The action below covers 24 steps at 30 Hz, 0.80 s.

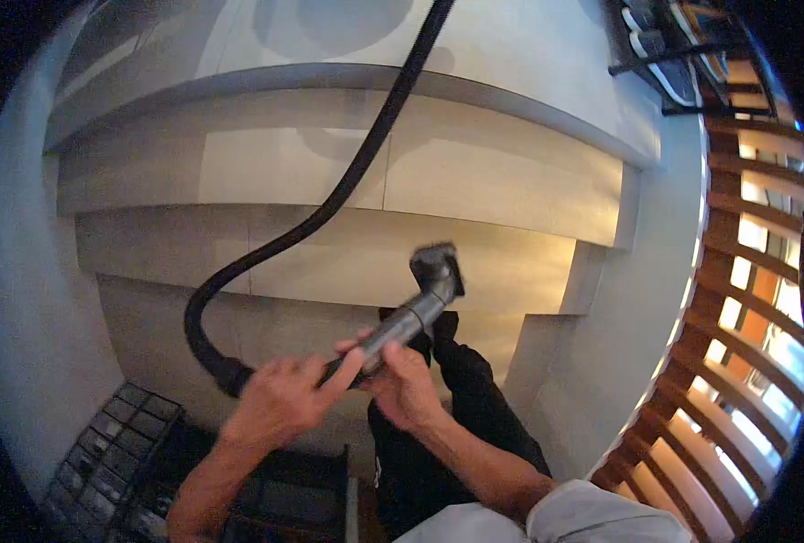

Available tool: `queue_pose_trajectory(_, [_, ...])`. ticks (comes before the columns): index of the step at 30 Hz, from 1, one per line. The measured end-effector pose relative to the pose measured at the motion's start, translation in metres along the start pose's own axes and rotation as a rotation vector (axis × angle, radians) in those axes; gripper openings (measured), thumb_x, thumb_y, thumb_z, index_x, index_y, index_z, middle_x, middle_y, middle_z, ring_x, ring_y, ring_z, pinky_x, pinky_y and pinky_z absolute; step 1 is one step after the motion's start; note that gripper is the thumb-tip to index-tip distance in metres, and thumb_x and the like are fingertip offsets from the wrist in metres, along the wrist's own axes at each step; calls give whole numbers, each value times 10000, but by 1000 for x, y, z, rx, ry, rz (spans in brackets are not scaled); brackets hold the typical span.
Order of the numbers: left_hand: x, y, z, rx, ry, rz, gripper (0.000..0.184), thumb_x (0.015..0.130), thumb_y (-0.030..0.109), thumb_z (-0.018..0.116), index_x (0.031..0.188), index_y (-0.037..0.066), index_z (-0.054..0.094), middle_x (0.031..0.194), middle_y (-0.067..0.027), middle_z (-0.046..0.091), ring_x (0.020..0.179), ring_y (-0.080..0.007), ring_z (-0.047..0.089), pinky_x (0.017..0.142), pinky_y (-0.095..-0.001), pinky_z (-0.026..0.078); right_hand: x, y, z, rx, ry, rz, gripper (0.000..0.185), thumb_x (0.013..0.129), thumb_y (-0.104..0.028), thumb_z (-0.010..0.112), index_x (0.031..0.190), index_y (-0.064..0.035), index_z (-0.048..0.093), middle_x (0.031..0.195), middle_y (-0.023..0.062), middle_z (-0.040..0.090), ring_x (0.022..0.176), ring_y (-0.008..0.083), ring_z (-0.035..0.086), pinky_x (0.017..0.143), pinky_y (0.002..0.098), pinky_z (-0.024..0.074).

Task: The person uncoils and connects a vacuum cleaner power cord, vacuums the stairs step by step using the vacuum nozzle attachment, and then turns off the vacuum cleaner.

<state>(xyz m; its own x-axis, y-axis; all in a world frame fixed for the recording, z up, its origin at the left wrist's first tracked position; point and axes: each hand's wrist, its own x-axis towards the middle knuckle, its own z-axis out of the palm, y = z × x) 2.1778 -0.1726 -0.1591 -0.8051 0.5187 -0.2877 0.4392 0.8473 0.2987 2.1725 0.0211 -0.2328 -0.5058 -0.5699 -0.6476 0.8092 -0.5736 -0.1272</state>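
A grey vacuum tube (406,324) with a dark brush nozzle (437,266) at its upper end is held in front of my body. My left hand (280,398) is wrapped round the handle end, close to where the black hose (329,206) joins it. My right hand (402,385) grips the tube a little further up, its thumb and fingers against the pipe. Both hands are closed and near each other. The nozzle is tilted up to the right, in front of the light tiled steps (483,172). Part of the handle is hidden by my fingers.
A black wire rack (112,439) stands at the lower left. Shoes (669,72) sit on a black rack (718,110) at the upper right. Wooden slats (755,235) line the right side beyond a pale low wall (651,244). My dark-clothed legs are below my hands.
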Motion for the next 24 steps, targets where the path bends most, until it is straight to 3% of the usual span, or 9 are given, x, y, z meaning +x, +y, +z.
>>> queue_pose_trajectory(5, [65,1,114,-183,-234,-106,485,887,298,602,1317,115,476,840,-142,598,688,-330,640,561,-426,511,54,13,-118,224,264,45,439,942,-412,551,1188,-49,519,1128,136,612,1078,259,593,838,468,527])
queue_pose_trajectory(7, [64,-10,173,-403,-193,-316,486,901,361,588,1288,89,478,878,-214,619,774,-403,640,653,-475,518,101,30,-160,145,277,-18,393,952,-411,534,1099,-47,536,1007,125,624,942,253,622,768,456,532])
queue_pose_trajectory(9, [69,-30,214,-466,-137,-333,497,898,392,595,1249,57,486,924,-252,630,807,-431,629,694,-490,499,149,40,-179,184,336,-54,373,956,-402,531,1053,-41,529,941,124,614,862,256,620,719,453,530])
queue_pose_trajectory(12, [83,-55,243,-680,-286,-697,493,904,406,581,1159,-12,525,962,-270,630,831,-432,631,704,-485,477,235,63,-196,269,459,-148,348,962,-380,528,977,-33,508,826,127,588,732,263,605,637,454,521])
queue_pose_trajectory(13, [90,-70,254,-669,-328,-685,493,904,406,581,1159,-12,525,962,-270,630,831,-432,631,704,-485,477,254,70,-199,338,563,-206,340,964,-367,528,947,-29,495,778,130,572,681,268,592,602,458,513])
queue_pose_trajectory(15, [102,-95,284,-517,-146,-496,459,906,407,573,1083,-16,562,884,-267,639,805,-432,633,697,-480,480,280,81,-216,436,574,-248,343,968,-369,521,942,-28,486,758,134,566,678,275,592,590,460,511])
queue_pose_trajectory(19, [146,-99,294,-435,-207,-454,458,895,424,574,1047,-9,589,832,-252,650,794,-433,637,698,-483,487,296,54,-239,491,639,-402,367,975,-399,490,951,-33,471,707,130,546,662,285,582,583,462,509])
queue_pose_trajectory(22, [200,-83,287,-450,-191,-425,480,884,450,574,1086,15,594,852,-244,661,802,-429,643,705,-492,496,283,-5,-243,439,571,-466,413,980,-443,452,938,-33,466,706,128,548,649,293,574,583,464,506])
queue_pose_trajectory(24, [233,-72,296,-334,-140,-291,434,888,436,589,1182,118,592,894,-246,652,810,-438,633,712,-509,496,271,-45,-248,505,557,-514,412,979,-435,463,927,-28,499,700,116,557,613,275,571,571,439,510])
